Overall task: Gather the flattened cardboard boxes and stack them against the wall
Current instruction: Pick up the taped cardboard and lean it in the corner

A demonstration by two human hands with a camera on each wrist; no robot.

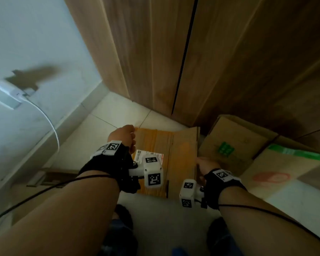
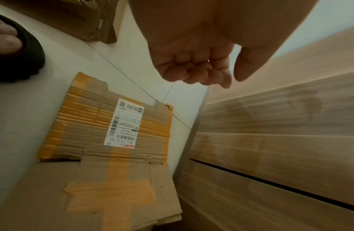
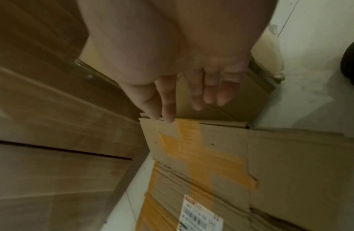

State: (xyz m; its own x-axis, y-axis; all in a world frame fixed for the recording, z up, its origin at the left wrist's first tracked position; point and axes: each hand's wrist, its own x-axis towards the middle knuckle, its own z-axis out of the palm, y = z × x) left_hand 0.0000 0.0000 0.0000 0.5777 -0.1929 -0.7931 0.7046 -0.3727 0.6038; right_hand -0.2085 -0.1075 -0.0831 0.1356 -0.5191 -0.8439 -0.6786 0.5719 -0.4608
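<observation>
Flattened cardboard box [image 2: 105,132] on floor, left hand [image 2: 195,62] loosely curled, empty, right hand [image 3: 191,87] outstretched, fingertips at its edge.

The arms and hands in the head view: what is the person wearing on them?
Both forearms are bare, with no sleeves. The left hand and the right hand are bare too. Each wrist carries a black strap with a flat white tag and a white camera block, all printed with black-and-white square codes. A thin black cable runs back along each forearm.
</observation>
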